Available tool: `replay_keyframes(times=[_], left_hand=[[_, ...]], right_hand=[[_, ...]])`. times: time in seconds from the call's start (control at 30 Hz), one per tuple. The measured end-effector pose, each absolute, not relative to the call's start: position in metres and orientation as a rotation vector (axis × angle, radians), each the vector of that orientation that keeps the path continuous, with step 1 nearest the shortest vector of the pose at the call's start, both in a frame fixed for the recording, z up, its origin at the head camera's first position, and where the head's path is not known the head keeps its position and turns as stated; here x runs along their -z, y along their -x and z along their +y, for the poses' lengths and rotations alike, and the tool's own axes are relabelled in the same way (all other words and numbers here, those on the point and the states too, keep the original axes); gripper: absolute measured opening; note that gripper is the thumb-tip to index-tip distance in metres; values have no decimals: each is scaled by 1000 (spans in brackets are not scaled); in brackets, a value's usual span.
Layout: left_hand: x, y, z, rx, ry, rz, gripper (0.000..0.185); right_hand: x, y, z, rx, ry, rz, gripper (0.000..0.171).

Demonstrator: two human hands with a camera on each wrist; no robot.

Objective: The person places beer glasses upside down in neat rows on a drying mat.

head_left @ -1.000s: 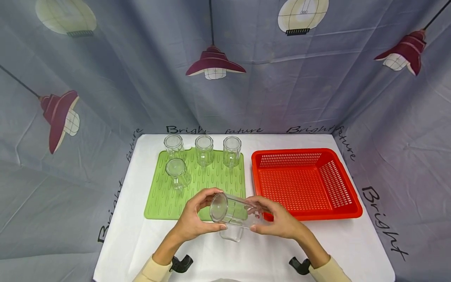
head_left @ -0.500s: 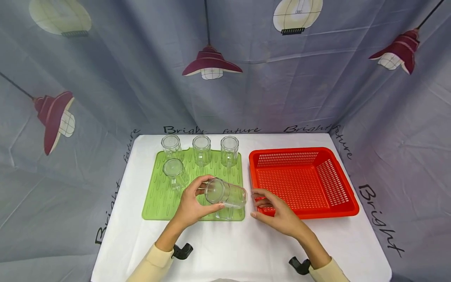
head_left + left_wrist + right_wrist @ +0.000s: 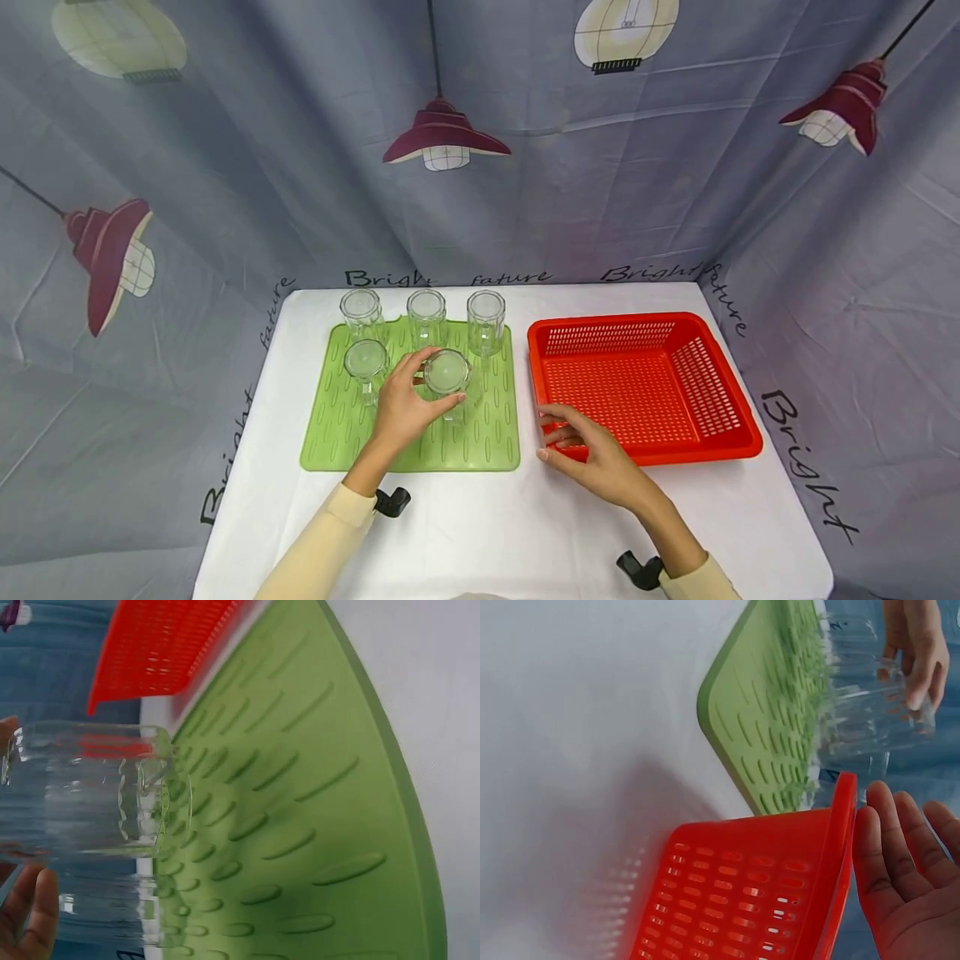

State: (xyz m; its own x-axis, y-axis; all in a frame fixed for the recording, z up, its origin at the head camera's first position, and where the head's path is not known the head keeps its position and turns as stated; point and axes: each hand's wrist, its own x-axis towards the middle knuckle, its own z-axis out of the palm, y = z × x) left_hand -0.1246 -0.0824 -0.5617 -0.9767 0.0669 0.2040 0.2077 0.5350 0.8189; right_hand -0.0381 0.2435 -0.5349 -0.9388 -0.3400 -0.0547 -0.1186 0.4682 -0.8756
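My left hand grips a clear glass mug near its base, thumb on one side and fingers on the other. The mug is upside down over the green mat; in the left wrist view its rim is close to the mat, and I cannot tell whether it touches. My right hand is by the near left corner of the red basket, fingers loosely bent and holding nothing. In the right wrist view its fingers are beside the basket's rim.
Upside-down glass mugs stand on the mat: a back row with a left mug, a middle mug and a right mug, plus another mug in front on the left. A white cloth covers the table. Grey curtains surround it.
The right hand let go of the mug and stays near the basket. My left hand carried the mug forward and left over the mat, turning it from tilted to upside down.
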Motion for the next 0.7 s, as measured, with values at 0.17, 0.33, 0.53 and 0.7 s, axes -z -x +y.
replay_keyframes(times=[0.17,0.33,0.53,0.7], left_hand=[[572,129,-80,1361,209,-2644,84],[579,136,-74,1294,196,-2674,87],[585,140,-67,1232,194,-2693,89],[585,144,-63,1205,185,-2680,88]], right_hand=[[535,37,244,1450,404,2508,57],[535,36,244,1462,386,2501,56],[534,35,243,1450,388,2505,56],[533,34,242,1438,387,2508,56]])
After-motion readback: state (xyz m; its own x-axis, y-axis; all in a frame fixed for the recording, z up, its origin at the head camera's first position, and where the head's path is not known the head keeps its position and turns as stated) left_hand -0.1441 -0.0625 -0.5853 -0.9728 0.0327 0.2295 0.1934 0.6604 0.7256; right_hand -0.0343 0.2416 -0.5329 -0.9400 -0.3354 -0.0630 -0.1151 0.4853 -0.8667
